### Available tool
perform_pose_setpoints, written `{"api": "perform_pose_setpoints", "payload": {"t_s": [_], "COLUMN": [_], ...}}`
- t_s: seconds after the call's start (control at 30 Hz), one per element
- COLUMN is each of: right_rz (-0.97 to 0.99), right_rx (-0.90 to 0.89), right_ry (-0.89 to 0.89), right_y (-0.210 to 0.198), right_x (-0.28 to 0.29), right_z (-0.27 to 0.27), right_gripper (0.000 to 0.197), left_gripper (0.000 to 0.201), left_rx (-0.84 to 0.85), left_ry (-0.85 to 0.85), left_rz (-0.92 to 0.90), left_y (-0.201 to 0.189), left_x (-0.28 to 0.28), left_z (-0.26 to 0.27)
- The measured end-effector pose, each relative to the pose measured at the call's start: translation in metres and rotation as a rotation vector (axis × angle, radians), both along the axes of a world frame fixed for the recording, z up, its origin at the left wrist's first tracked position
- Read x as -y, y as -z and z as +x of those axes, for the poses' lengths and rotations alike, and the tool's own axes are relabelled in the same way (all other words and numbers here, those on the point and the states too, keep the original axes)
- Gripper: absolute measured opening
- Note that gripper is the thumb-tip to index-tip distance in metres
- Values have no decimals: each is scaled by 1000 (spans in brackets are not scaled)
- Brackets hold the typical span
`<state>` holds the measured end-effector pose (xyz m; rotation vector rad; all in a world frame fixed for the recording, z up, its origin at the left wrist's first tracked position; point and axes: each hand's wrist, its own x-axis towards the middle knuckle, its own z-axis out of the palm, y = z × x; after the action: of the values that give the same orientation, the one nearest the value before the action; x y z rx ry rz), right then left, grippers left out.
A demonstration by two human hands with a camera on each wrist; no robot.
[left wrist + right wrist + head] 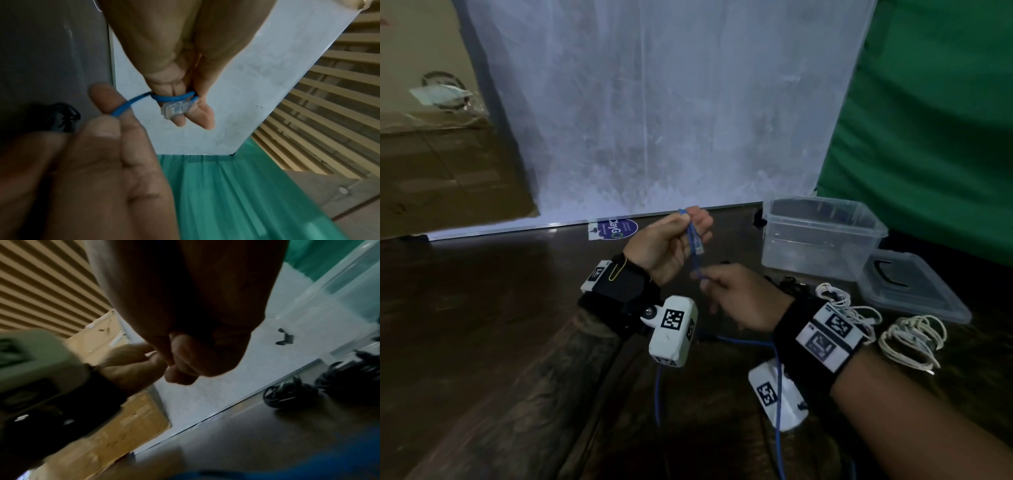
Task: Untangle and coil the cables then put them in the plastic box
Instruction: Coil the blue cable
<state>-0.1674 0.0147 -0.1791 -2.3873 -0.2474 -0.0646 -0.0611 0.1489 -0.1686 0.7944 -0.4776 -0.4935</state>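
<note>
A blue network cable [692, 236] with a clear plug [174, 109] is held up above the dark table [500, 291]. My left hand [697, 228] grips the plug end, with a small loop of cable round its fingers [197, 112]. Just below it, my right hand [707, 277] pinches the same cable [123, 108] between thumb and forefinger. The rest of the cable hangs down between my wrists toward the near edge. The clear plastic box [818, 246] stands open at the back right and looks empty. In the right wrist view my right hand [179, 369] is a dark curled shape.
The box's lid [914, 294] lies to the right of the box. Two white coiled cables [911, 337] lie near my right wrist, and black cables [287, 394] lie in front of the box. A cardboard box [431, 154], a white board [654, 120] and green cloth [928, 120] stand behind.
</note>
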Motion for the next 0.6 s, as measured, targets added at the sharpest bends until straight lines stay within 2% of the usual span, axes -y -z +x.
{"api": "perform_pose_setpoints", "payload": {"t_s": [0.07,0.17,0.23,0.3,0.43,0.6], "right_rz": [-77,-159,-151,-127,3,184], "right_rx": [38,185,304,403,491,572], "right_ry": [-47,-44,29,94,150,180], "right_y": [-4,-18,-30,-41,-52,-38], "right_x": [-3,3,10,18,33,42], "right_z": [-6,-7,-6,-7,-4,13], "right_gripper": [26,24,20,22,24,14], "left_gripper": [20,17,16,17,23,19], "left_rx": [10,192,332,419,351,228], "left_ry": [-114,-195,-168,-61,209,344], "left_rz": [57,238,366,449,389,216], "left_y": [5,9,8,3,-16,-22], "left_x": [-1,-2,-3,-2,2,-8], "left_z": [4,0,-8,-17,-38,-34]}}
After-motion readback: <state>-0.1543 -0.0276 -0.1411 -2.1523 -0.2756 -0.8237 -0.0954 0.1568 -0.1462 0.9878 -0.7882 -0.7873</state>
